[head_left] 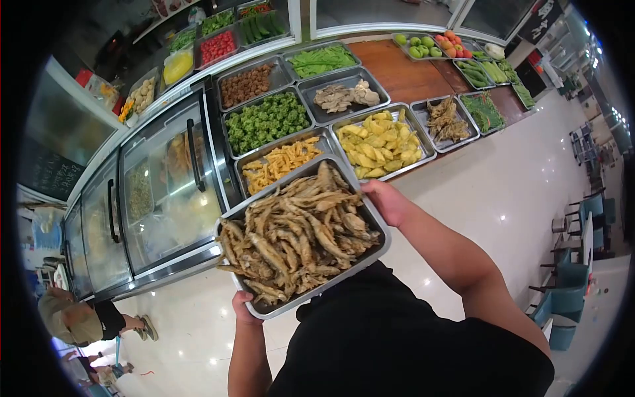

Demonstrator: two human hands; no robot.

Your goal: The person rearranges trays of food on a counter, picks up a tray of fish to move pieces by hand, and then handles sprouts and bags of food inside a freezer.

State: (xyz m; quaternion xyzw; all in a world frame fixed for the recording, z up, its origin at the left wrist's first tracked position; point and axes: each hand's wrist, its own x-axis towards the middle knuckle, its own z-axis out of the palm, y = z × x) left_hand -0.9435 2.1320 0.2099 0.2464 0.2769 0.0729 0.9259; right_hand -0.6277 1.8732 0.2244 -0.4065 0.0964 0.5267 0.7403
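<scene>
Centre frame, my left hand (245,308) and right hand (389,202), fingers clamped on a rectangular steel fried-fish tray (311,291), must carry it level.

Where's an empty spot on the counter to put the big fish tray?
The bare brown wood between the pale-food tray and the fruit tray is free. Elsewhere trays sit edge to edge, right up to the fish tray.

Wooden counter (397,73): steel food trays (431,151) side by side.
</scene>
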